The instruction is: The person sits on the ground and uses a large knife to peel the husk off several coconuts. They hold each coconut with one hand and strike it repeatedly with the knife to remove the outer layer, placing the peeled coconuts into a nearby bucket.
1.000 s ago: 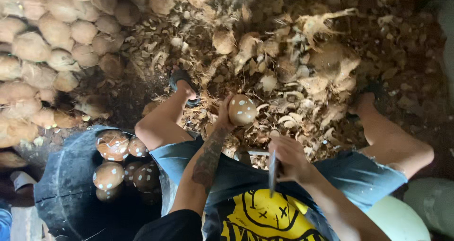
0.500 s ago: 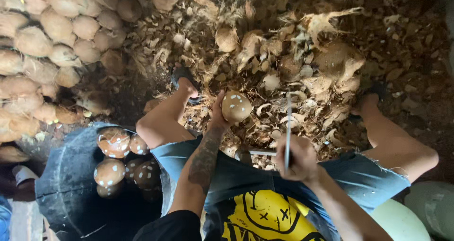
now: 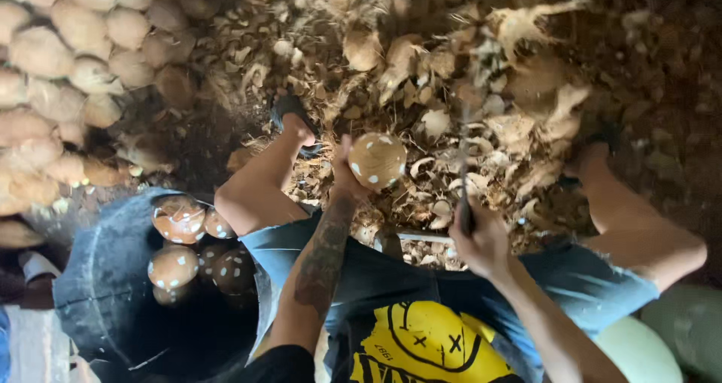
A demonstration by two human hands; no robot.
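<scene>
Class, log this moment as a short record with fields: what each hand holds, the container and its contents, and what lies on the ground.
Left hand: holds up a brown coconut with white patches
Right hand: grips a knife, blade blurred, pointing away from the body
Tub: dark, at the person's left, holding similar peeled coconuts
Ground ahead: husk scraps
Upper left: pile of pale coconuts
Posture: seated, knees apart
</scene>
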